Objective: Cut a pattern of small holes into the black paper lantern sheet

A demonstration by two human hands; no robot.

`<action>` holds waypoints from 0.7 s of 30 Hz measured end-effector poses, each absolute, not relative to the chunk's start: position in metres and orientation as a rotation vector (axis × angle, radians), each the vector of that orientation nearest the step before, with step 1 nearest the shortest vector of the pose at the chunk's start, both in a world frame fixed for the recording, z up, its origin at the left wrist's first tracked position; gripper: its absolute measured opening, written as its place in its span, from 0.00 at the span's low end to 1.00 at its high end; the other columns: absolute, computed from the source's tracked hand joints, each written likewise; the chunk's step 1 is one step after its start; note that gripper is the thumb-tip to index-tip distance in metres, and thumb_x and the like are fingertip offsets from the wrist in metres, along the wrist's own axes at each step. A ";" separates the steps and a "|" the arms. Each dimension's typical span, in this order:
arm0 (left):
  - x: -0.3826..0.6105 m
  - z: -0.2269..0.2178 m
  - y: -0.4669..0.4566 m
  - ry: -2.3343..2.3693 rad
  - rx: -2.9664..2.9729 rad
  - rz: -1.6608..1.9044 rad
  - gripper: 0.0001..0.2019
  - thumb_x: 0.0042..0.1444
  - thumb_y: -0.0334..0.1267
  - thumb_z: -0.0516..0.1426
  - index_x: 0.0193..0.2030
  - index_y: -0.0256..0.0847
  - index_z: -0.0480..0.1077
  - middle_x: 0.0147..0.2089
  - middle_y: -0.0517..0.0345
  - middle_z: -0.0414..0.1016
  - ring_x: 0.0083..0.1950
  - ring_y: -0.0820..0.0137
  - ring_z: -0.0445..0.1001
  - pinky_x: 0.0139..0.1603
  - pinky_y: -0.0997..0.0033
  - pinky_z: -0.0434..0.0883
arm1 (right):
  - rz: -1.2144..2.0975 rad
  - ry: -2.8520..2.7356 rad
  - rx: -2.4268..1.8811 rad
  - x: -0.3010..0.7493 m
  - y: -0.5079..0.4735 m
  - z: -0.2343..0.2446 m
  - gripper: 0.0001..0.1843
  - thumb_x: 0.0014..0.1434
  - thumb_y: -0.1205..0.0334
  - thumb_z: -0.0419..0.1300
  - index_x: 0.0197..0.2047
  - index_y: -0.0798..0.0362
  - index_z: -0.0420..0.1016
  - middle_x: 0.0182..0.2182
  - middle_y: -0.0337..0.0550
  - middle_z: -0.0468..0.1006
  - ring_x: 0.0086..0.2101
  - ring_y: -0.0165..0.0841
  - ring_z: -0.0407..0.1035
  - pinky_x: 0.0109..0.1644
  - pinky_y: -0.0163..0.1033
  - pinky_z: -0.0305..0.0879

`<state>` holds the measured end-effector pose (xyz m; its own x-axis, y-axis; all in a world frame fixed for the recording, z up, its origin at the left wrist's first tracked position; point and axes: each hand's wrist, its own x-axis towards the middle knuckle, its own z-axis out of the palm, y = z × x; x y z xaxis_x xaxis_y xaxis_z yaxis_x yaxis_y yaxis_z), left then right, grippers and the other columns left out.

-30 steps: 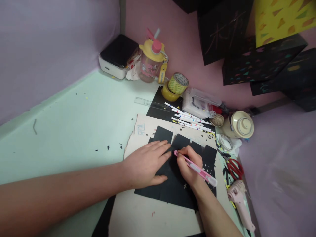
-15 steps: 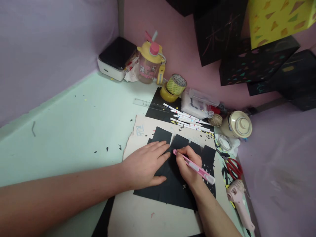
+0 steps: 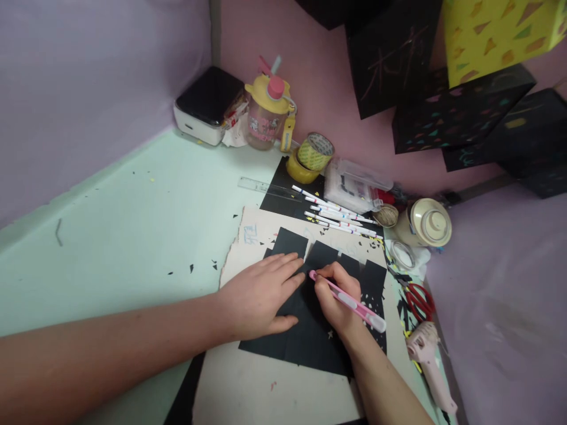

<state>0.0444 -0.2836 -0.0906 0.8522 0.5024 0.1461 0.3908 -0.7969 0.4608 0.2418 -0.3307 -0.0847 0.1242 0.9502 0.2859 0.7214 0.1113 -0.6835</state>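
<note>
A sheet of black card (image 3: 292, 348) with slits along its far edge and small cut-outs at its right side lies on a pale cardboard sheet (image 3: 239, 386). Flat on the black card's left part rests my left hand (image 3: 261, 295), its fingers stretched out. My right hand (image 3: 339, 295) grips a pink craft knife (image 3: 354, 303) like a pen, its front end down on the card near the middle. The blade tip is too small to make out.
Several white markers (image 3: 336, 215) lie beyond the card, near tape rolls (image 3: 315, 152) and a plastic box (image 3: 354, 186). At right are red-handled scissors (image 3: 420, 301), a glue gun (image 3: 429, 366) and a lidded jar (image 3: 427, 223). A bottle (image 3: 266, 118) stands at the back.
</note>
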 end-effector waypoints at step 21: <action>0.045 -0.093 -0.284 0.649 2.615 0.411 0.33 0.58 0.53 0.56 0.65 0.34 0.60 0.70 0.42 0.56 0.71 0.52 0.52 0.68 0.54 0.54 | 0.359 -1.665 -1.651 0.244 -0.331 -0.089 0.05 0.55 0.67 0.57 0.28 0.51 0.70 0.21 0.35 0.75 0.21 0.28 0.65 0.26 0.33 0.60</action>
